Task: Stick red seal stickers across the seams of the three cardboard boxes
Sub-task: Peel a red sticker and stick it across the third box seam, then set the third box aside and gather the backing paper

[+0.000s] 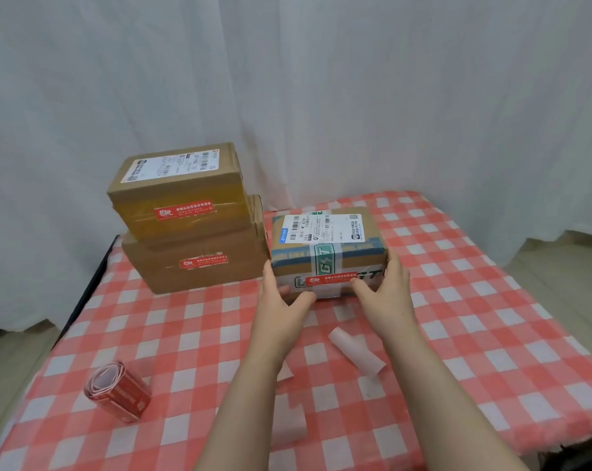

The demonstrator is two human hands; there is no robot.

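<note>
Cardboard box [325, 246] with red seal [330, 279] is gripped by left hand [281, 292] at 9 o'clock and right hand [388, 288] at 3 o'clock.

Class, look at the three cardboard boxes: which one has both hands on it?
The green-taped box: left hand and right hand hold its sides. The top stacked box and bottom stacked box go untouched.
</note>
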